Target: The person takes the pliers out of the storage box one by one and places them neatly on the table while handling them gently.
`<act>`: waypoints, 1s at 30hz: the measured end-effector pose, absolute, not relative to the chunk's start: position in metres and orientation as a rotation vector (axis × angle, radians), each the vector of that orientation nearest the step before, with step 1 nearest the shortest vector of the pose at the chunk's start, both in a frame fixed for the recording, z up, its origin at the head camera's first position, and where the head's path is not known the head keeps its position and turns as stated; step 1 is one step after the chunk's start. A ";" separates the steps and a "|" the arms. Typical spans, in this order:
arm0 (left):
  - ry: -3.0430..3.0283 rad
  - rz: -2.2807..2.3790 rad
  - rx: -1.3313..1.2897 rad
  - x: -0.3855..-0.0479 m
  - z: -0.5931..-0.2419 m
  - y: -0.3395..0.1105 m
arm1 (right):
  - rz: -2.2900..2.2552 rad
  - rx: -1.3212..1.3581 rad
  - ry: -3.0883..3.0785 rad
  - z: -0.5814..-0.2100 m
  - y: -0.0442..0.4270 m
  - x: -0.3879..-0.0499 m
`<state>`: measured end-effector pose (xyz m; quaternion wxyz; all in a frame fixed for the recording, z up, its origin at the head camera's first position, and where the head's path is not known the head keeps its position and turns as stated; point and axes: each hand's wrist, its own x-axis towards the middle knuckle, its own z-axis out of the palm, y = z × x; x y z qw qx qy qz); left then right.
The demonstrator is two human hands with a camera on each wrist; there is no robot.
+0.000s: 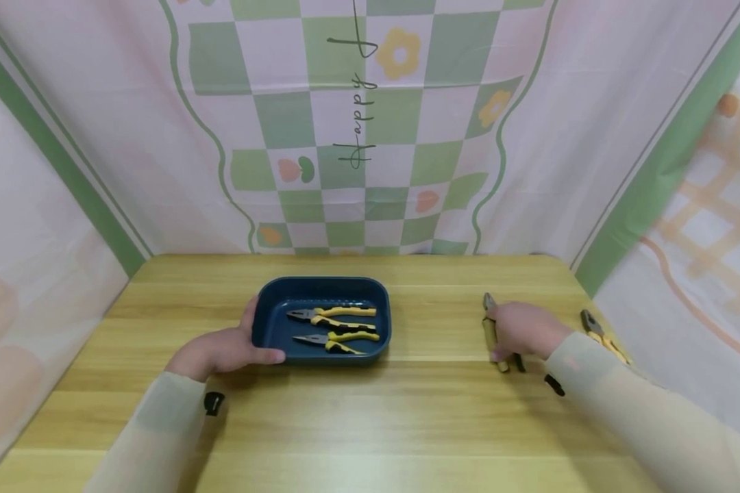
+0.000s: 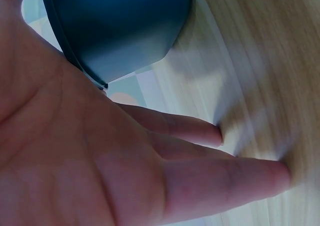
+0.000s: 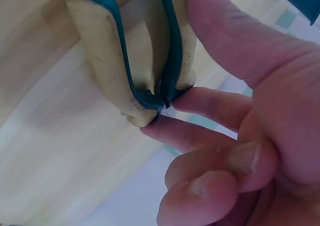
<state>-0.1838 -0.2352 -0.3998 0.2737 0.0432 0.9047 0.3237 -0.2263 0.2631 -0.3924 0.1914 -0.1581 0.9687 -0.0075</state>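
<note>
My left hand (image 1: 225,350) rests against the left end of a dark blue rectangular tray (image 1: 384,322), thumb along its front side. In the left wrist view the palm meets the tray's rim and the fingers (image 2: 230,186) extend straight toward the tabletop. Inside the tray lie two pliers with yellow-and-black handles, one pair (image 1: 345,311) behind the other, long-nosed pair (image 1: 351,336). To the right, my right hand (image 1: 524,330) pinches worn pliers (image 3: 102,55) between thumb and fingers, handles spread and pointing toward me. The hand partly hides these pliers in the head view.
Another pair of pliers (image 1: 594,327) with yellow handles lies near the table's right edge, beyond my right hand and partly hidden by the sleeve. Patterned cloth (image 1: 395,137) hangs behind the wooden table (image 1: 358,424) and along both its sides.
</note>
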 end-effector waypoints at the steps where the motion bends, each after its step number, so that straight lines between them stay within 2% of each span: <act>1: 2.434 0.868 0.115 -0.183 -0.400 -0.235 | -0.026 -0.443 2.719 -0.392 0.266 -0.226; 30: 2.427 0.859 0.121 -0.182 -0.398 -0.236 | -0.169 -0.363 2.674 -0.394 0.366 -0.197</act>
